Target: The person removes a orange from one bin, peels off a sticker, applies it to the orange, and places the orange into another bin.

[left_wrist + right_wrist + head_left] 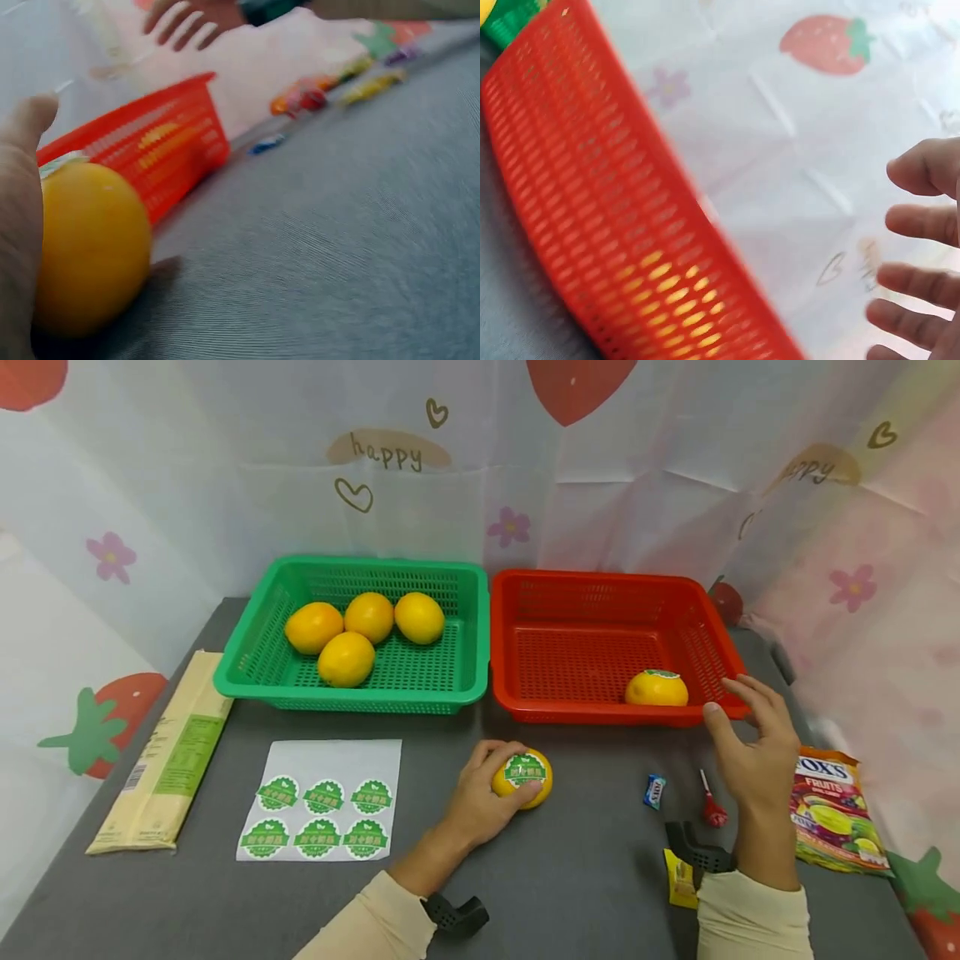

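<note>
My left hand point(487, 793) grips an orange point(522, 779) with a round green-and-white sticker on top, in front of the baskets. In the left wrist view the same orange point(94, 247) sits against the hand, close to the grey tabletop. My right hand point(757, 752) hovers by the front right corner of the red basket point(592, 714), fingers spread and holding nothing. A second stickered orange point(656, 689) lies inside that basket at the front right; the right wrist view shows it only through the basket's holes. Several oranges without visible stickers lie in the green basket point(360, 695).
A sheet of round green stickers point(322, 802) lies left of my left hand, beside a long cream-coloured packet point(168, 760). Near my right arm are a blue candy point(654, 792), a red lollipop point(713, 810), a yellow wrapped piece point(680, 881) and a Fox's candy bag point(836, 814).
</note>
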The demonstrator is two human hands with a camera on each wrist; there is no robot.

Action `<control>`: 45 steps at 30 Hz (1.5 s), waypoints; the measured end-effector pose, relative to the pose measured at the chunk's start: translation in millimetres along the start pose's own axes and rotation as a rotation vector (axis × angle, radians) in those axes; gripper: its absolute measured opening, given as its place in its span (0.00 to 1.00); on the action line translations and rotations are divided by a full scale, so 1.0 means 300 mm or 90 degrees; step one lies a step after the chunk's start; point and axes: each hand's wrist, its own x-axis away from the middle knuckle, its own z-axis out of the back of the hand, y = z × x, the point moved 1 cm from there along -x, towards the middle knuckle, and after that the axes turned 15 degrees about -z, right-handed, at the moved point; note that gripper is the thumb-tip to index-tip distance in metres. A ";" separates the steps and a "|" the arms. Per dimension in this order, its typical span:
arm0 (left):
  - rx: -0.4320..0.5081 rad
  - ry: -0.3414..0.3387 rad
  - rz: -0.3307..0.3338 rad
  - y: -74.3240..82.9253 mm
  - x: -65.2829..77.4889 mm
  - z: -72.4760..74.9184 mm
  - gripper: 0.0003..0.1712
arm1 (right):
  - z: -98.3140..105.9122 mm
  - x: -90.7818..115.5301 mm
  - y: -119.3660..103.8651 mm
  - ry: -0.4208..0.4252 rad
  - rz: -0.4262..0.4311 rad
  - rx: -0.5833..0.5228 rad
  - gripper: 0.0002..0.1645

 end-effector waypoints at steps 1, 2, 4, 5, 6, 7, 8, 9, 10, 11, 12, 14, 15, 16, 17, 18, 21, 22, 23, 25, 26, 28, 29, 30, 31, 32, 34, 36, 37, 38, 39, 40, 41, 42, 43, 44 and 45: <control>-0.010 0.003 0.003 0.005 -0.002 -0.007 0.24 | 0.002 -0.007 0.018 0.000 -0.011 0.008 0.21; -0.018 0.007 0.003 0.010 -0.004 -0.014 0.24 | 0.001 -0.012 0.036 -0.002 -0.023 0.017 0.22; -0.028 0.018 -0.001 0.016 -0.007 -0.023 0.23 | -0.007 -0.019 0.067 -0.013 -0.045 0.034 0.23; -0.029 0.024 -0.006 0.018 -0.008 -0.026 0.23 | -0.012 -0.022 0.082 -0.018 -0.052 0.040 0.24; -0.029 0.028 -0.011 0.020 -0.009 -0.028 0.22 | -0.017 -0.024 0.095 -0.022 -0.058 0.050 0.25; -0.027 0.030 -0.015 0.021 -0.009 -0.029 0.22 | -0.022 -0.024 0.110 -0.023 -0.063 0.055 0.26; -0.026 0.029 -0.018 0.021 -0.008 -0.029 0.22 | -0.025 -0.023 0.124 -0.022 -0.069 0.066 0.27; -0.023 0.025 -0.019 0.021 -0.007 -0.029 0.22 | -0.027 -0.021 0.137 -0.019 -0.073 0.073 0.27; -0.024 0.019 -0.018 0.020 -0.005 -0.028 0.22 | -0.028 -0.019 0.150 -0.015 -0.077 0.079 0.27; -0.024 0.011 -0.016 0.018 -0.003 -0.026 0.23 | -0.028 -0.017 0.162 -0.008 -0.080 0.087 0.27; -0.025 0.002 -0.012 0.016 0.000 -0.024 0.23 | -0.027 -0.014 0.173 0.000 -0.086 0.095 0.27; -0.030 -0.022 -0.005 0.011 0.001 -0.016 0.25 | -0.022 -0.008 0.192 0.017 -0.107 0.109 0.27; -0.040 -0.040 -0.002 0.009 0.000 -0.009 0.26 | -0.020 -0.006 0.200 0.024 -0.119 0.113 0.27; -0.053 -0.062 0.000 0.008 -0.002 0.000 0.28 | -0.017 -0.005 0.206 0.029 -0.133 0.114 0.28; -0.065 -0.086 0.001 0.007 -0.006 0.010 0.30 | -0.014 -0.006 0.211 0.034 -0.144 0.113 0.28; -0.079 -0.112 0.000 0.008 -0.012 0.021 0.32 | -0.011 -0.008 0.214 0.038 -0.154 0.111 0.28; -0.113 -0.198 -0.003 0.018 -0.038 0.057 0.38 | -0.001 -0.023 0.217 0.037 -0.170 0.092 0.29; -0.119 -0.226 -0.003 0.021 -0.048 0.067 0.40 | 0.002 -0.031 0.215 0.034 -0.170 0.087 0.29; -0.122 -0.251 -0.001 0.023 -0.058 0.075 0.41 | 0.005 -0.039 0.214 0.033 -0.169 0.084 0.29; -0.129 -0.299 0.003 0.024 -0.077 0.084 0.44 | 0.016 -0.057 0.212 0.027 -0.168 0.078 0.29; -0.130 -0.317 0.005 0.023 -0.085 0.086 0.45 | 0.022 -0.065 0.211 0.022 -0.172 0.078 0.29; -0.134 -0.342 0.004 0.018 -0.100 0.088 0.46 | 0.037 -0.083 0.209 0.002 -0.184 0.088 0.29; -0.130 -0.346 0.005 0.016 -0.106 0.088 0.46 | 0.045 -0.092 0.210 -0.012 -0.190 0.093 0.30; -0.123 -0.346 0.003 0.015 -0.111 0.089 0.46 | 0.053 -0.101 0.210 -0.031 -0.198 0.100 0.31; -0.118 -0.344 0.002 0.013 -0.116 0.090 0.46 | 0.061 -0.109 0.211 -0.052 -0.203 0.108 0.32; -0.112 -0.340 0.000 0.013 -0.119 0.091 0.45 | 0.069 -0.117 0.212 -0.076 -0.211 0.116 0.33; -0.099 -0.326 -0.011 0.018 -0.126 0.092 0.45 | 0.085 -0.129 0.217 -0.119 -0.210 0.129 0.34; -0.076 -0.302 -0.033 0.037 -0.143 0.094 0.45 | 0.099 -0.136 0.222 -0.149 -0.208 0.136 0.35; -0.064 -0.287 -0.047 0.052 -0.158 0.098 0.46 | 0.105 -0.139 0.223 -0.158 -0.204 0.140 0.34; -0.048 -0.272 -0.064 0.072 -0.177 0.104 0.46 | 0.109 -0.143 0.225 -0.165 -0.197 0.146 0.34; -0.031 -0.256 -0.082 0.095 -0.203 0.112 0.46 | 0.112 -0.146 0.225 -0.171 -0.190 0.154 0.34; -0.016 -0.242 -0.099 0.119 -0.233 0.121 0.46 | 0.114 -0.150 0.225 -0.177 -0.185 0.160 0.34; -0.007 -0.233 -0.113 0.143 -0.267 0.132 0.46 | 0.115 -0.154 0.224 -0.183 -0.179 0.167 0.35; -0.005 -0.231 -0.125 0.167 -0.305 0.144 0.46 | 0.115 -0.159 0.223 -0.191 -0.173 0.176 0.35; -0.013 -0.231 -0.134 0.188 -0.346 0.154 0.46 | 0.114 -0.164 0.222 -0.199 -0.166 0.184 0.35; -0.023 -0.236 -0.136 0.204 -0.390 0.161 0.46 | 0.113 -0.168 0.221 -0.207 -0.161 0.190 0.35; -0.037 -0.246 -0.127 0.215 -0.434 0.165 0.46 | 0.113 -0.171 0.221 -0.215 -0.160 0.195 0.35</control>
